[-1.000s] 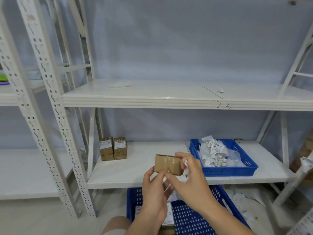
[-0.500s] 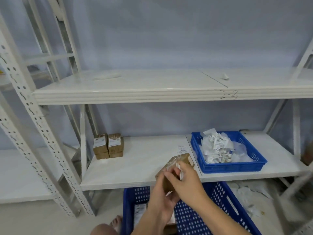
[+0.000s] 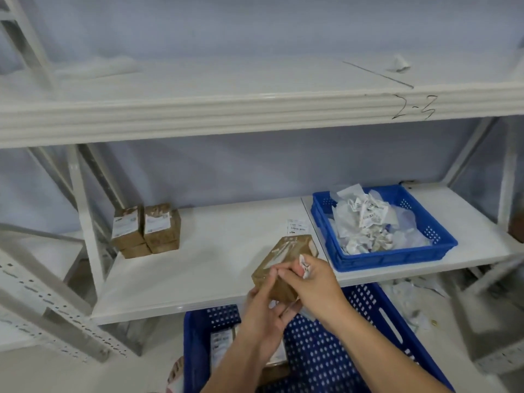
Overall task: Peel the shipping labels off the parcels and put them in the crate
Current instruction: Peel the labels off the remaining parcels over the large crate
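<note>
Parcel (image 3: 281,256) brown, tilted | left hand (image 3: 263,316) grips | right hand (image 3: 315,285) pinches label (image 3: 305,265), apparently

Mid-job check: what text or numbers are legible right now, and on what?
"2-3", handwritten on the upper shelf's front edge.
Labels on the stacked parcels: too blurred.
Loose label on the lower shelf: too blurred.
Crumpled labels in the blue tray: unreadable.

Above the shelf's (image 3: 198,273) front edge, the left hand (image 3: 263,316) grips a brown parcel (image 3: 279,258) from below. The right hand (image 3: 312,282) pinches a crumpled label (image 3: 304,265) against it. A blue crate (image 3: 397,258) of labels sits at the shelf's right end, and stacked parcels (image 3: 147,228) sit at its back left corner.
</note>
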